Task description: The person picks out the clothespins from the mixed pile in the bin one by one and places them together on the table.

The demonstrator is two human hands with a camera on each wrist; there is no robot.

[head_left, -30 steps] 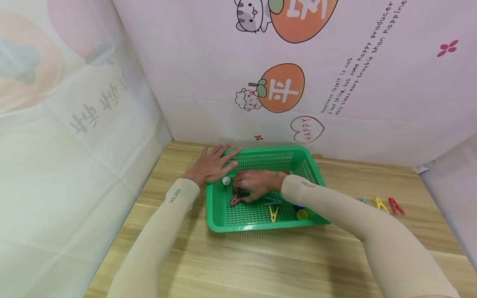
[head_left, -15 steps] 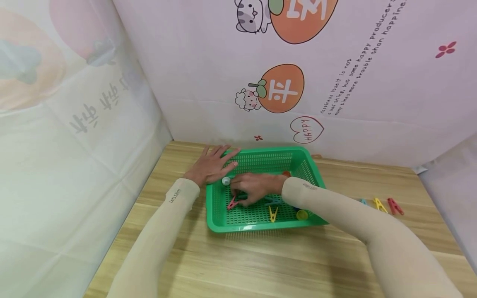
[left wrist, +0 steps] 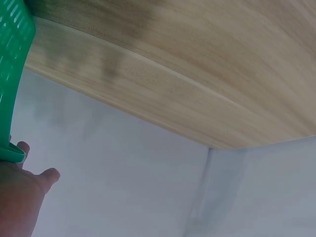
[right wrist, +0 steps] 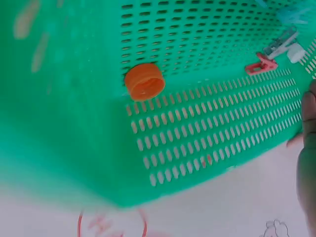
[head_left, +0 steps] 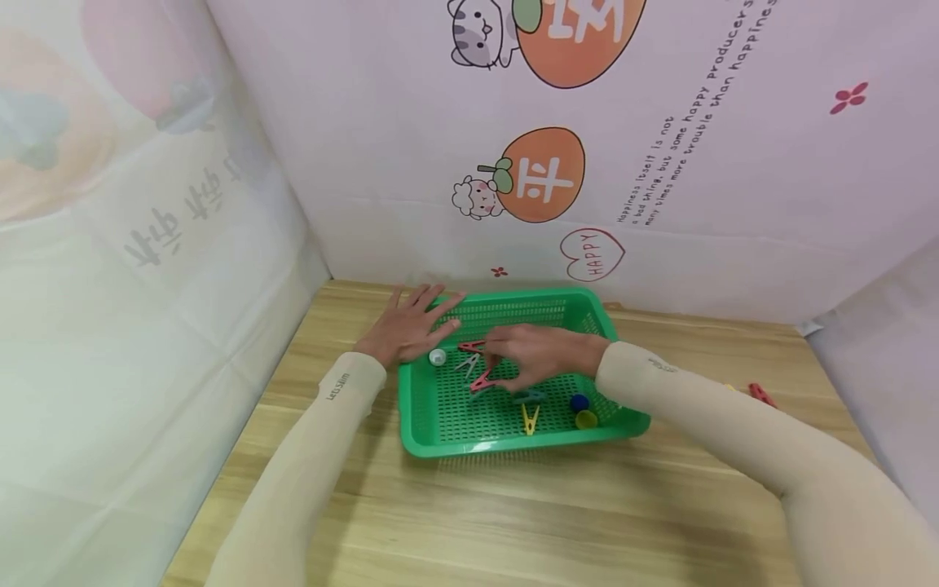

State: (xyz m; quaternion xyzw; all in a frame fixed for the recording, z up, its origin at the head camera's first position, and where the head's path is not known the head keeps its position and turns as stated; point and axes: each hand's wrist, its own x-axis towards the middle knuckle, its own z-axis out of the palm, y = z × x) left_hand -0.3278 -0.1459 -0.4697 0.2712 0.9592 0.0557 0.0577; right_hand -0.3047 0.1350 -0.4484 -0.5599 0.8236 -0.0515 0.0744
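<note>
My right hand (head_left: 539, 355) reaches into the green basket (head_left: 418, 424) and pinches a red clothespin (head_left: 482, 381) between thumb and fingers. On the basket floor around it are another red clothespin (head_left: 471, 346), a grey-white clothespin (head_left: 467, 364), a blue clothespin (head_left: 528, 397) partly under the hand, and a yellow clothespin (head_left: 531, 420). With fingers spread, my left hand (head_left: 403, 330) rests on the basket's far left rim. A white bottle cap (head_left: 437, 357) lies just beside it. In the right wrist view an orange bottle cap (right wrist: 144, 81) lies inside the basket.
A blue cap (head_left: 579, 403) and a yellow cap (head_left: 586, 419) sit at the basket's right side. Right of the basket, a red clothespin (head_left: 761, 395) lies on the wooden table (head_left: 440, 522), partly behind my right sleeve. Printed cloth (head_left: 411, 163) hangs along the back.
My right hand has moved right with the red clothespin, uncovering the other red clothespin and the grey-white one. The blue cap now shows fully. My left hand stays on the rim.
</note>
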